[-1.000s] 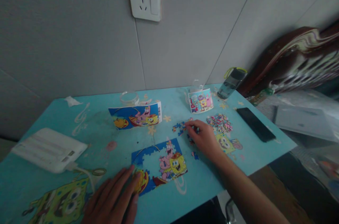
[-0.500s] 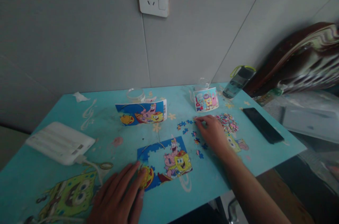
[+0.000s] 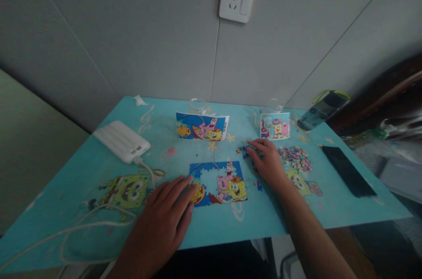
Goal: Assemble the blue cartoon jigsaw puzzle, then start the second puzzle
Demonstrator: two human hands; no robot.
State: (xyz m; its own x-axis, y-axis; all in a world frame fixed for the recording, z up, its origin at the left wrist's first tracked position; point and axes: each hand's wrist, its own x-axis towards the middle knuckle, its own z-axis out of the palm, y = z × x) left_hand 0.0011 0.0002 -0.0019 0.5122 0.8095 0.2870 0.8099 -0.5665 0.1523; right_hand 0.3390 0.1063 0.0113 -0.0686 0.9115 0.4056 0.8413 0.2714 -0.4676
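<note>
The left hand [image 3: 165, 217] lies flat, fingers spread, pinning the half-built puzzle [image 3: 219, 183] at its 9 o'clock edge. The right hand [image 3: 268, 162], fingers curled, rests on loose pieces [image 3: 243, 150] at the puzzle's 1 o'clock; whether it grips one I cannot tell. Best to lift one piece only, keeping the puzzle pinned.

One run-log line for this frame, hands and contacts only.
left hand: flat, steadying half-built cartoon jigsaw | right hand: on loose blue puzzle pieces

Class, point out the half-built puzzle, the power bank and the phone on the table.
Puzzle [image 3: 227, 181]: head view, on its finished cartoon part.
Power bank [image 3: 121, 140]: head view, middle of its white top.
Phone [image 3: 347, 170]: head view, middle of its dark screen.
</note>
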